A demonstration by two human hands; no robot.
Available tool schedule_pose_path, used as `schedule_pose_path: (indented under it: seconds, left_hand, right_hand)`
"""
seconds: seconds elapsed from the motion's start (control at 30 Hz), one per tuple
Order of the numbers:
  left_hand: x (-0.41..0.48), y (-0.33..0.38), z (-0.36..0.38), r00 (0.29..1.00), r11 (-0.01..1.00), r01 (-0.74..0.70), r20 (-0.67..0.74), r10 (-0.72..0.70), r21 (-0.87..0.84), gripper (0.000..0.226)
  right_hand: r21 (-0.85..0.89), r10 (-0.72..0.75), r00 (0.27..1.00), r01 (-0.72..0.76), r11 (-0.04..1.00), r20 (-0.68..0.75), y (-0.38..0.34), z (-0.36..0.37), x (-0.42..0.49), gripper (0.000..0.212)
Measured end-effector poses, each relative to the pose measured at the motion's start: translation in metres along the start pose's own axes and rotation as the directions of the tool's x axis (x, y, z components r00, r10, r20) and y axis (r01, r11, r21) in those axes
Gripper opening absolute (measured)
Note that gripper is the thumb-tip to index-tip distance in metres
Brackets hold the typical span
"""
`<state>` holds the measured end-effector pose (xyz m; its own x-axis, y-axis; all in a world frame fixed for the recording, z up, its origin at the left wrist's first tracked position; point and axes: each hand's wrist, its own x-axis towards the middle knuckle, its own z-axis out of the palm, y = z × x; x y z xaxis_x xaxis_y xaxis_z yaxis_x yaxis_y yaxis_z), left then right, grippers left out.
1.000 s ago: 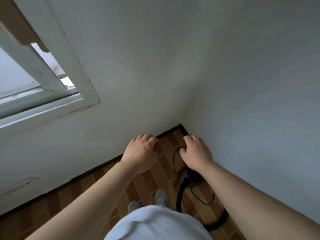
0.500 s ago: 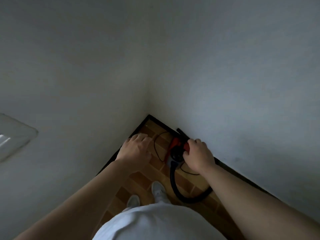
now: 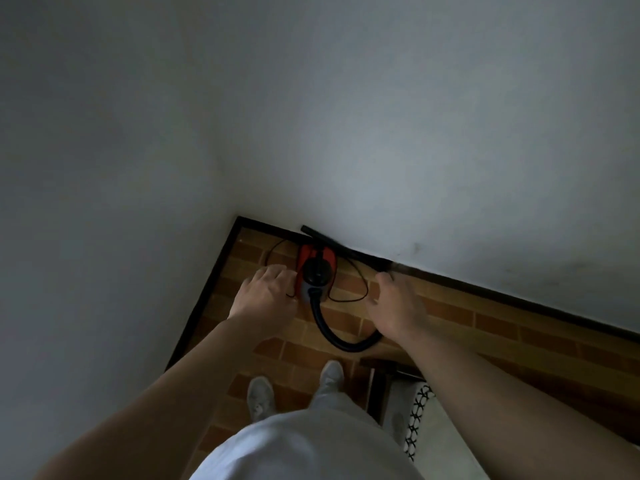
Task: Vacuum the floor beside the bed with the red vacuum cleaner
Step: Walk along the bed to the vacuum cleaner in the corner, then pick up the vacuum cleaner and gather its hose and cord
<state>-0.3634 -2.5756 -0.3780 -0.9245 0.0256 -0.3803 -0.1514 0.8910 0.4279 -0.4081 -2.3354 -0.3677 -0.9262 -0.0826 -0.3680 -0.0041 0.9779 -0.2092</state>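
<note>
Head view, right hand [image 3: 394, 306] now off red vacuum cleaner [image 3: 317, 268], left hand [image 3: 266, 292] beside, both released

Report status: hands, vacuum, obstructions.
Left hand, right hand open, holding nothing. Red vacuum cleaner on floor in corner, between them. Loose cord looped beside it.

Red vacuum cleaner [image 3: 314, 270], black hose [image 3: 325, 332], brown brick-patterned floor [image 3: 450, 323], white wall [image 3: 381, 133].
</note>
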Motion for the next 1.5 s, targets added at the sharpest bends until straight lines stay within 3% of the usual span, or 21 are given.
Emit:
schedule_pose_path:
  seconds: [0.37,0.7,1.0,1.33,1.5]
  left_hand:
    - [0.039,0.064,0.037,0.995,0.998,0.042,0.091,-0.045,0.042,0.06]
    - [0.084,0.042,0.069,0.978,0.997,0.071,0.196,-0.066,-0.016,0.059]
    - [0.195,-0.041,0.125,0.953,0.996,0.087,0.29,-0.088,0.015,0.065]
    - [0.321,-0.172,0.255,0.955,0.995,-0.081,0.291,0.06,0.061,0.055]
    - [0.359,-0.212,0.321,0.962,0.998,-0.061,0.265,0.062,-0.01,0.064]
  right_hand:
    - [0.119,0.024,0.999,-0.027,0.993,0.022,0.085,-0.002,0.021,0.048]
    - [0.167,0.078,0.972,-0.117,0.979,0.224,0.078,0.042,0.077,0.054]
    - [0.169,0.132,0.926,-0.202,0.965,0.354,0.041,0.152,0.186,0.056]
    - [0.182,0.185,0.935,-0.247,0.952,0.302,0.037,0.345,0.339,0.041]
    - [0.157,0.184,0.944,-0.233,0.96,0.274,0.047,0.421,0.395,0.035]
